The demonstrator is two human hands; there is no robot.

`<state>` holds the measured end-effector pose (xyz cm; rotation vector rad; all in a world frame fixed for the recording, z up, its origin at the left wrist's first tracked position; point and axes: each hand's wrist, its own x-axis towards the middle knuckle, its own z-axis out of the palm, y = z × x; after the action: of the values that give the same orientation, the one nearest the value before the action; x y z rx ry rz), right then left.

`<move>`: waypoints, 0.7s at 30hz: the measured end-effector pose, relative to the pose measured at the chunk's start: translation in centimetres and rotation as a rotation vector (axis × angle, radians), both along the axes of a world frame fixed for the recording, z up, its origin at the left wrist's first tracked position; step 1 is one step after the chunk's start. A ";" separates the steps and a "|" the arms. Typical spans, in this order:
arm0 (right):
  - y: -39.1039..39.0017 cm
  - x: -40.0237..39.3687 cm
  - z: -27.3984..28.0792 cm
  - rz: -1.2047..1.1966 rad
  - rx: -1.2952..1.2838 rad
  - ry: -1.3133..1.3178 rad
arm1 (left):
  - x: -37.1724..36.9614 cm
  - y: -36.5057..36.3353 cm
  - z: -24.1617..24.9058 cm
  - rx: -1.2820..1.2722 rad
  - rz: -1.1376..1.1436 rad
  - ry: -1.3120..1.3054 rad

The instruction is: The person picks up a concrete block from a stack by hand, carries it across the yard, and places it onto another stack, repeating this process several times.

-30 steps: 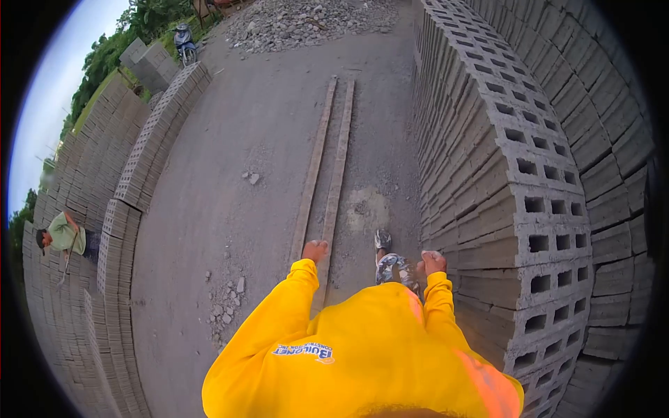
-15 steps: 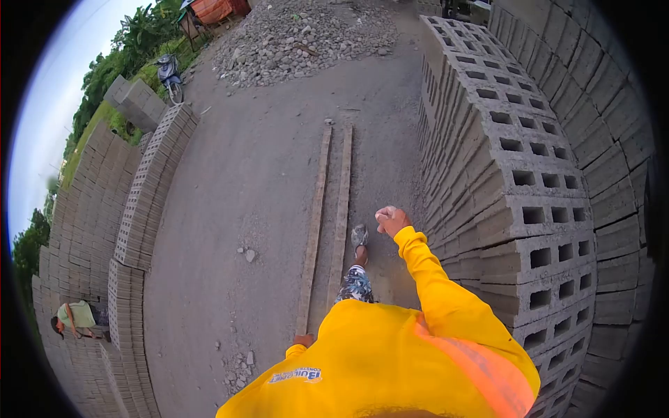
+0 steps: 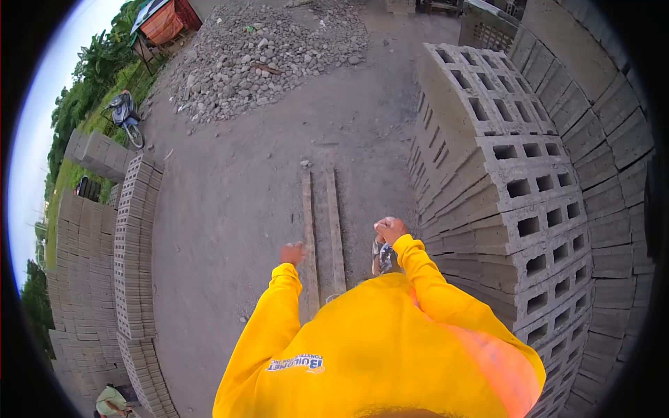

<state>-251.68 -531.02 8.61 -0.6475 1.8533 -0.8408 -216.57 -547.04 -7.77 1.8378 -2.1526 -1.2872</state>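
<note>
My left hand [image 3: 293,253] hangs in front of my body over the left wooden plank [image 3: 309,223], its fingers curled closed. No object shows in it. My right hand [image 3: 391,228] is raised ahead of me, closed in a loose fist with nothing visible inside. Below it, part of my leg in patterned shorts [image 3: 383,258] shows. A second wooden plank [image 3: 335,230] lies on the ground between my hands, parallel to the first. Both hands are apart from the stacked hollow concrete blocks [image 3: 527,226] on my right.
More concrete blocks [image 3: 132,244] are stacked along the left. A gravel heap [image 3: 258,63] lies ahead, with a small stone [image 3: 304,164] by the planks' far end. A motorcycle [image 3: 125,115] stands at the left. Another person [image 3: 111,402] is by the lower-left blocks.
My left hand has swung forward from beside my body into full view. I have moved forward along the planks; the person at left now appears lower in view.
</note>
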 end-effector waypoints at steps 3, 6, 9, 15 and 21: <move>-9.2 -4.9 -3.2 0.032 -0.033 0.011 | -10.9 -8.7 8.3 0.062 0.260 0.230; -19.2 -10.9 -4.4 0.014 0.008 0.032 | -18.8 -17.9 6.7 0.061 0.355 0.399; -30.9 -17.7 -6.6 0.022 0.072 -0.054 | -22.4 -22.6 2.4 0.265 0.336 0.222; -51.4 -28.2 -7.8 0.122 0.116 0.004 | -23.3 -30.1 0.7 -0.112 -0.671 -0.497; -68.1 -39.3 -10.8 0.009 0.058 -0.089 | -24.2 -41.6 -6.6 0.059 -0.463 -0.611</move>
<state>-291.03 -599.08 -2.18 -0.5728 1.7868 -0.7946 -240.82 -588.65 -14.35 2.0286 -3.0253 -0.9105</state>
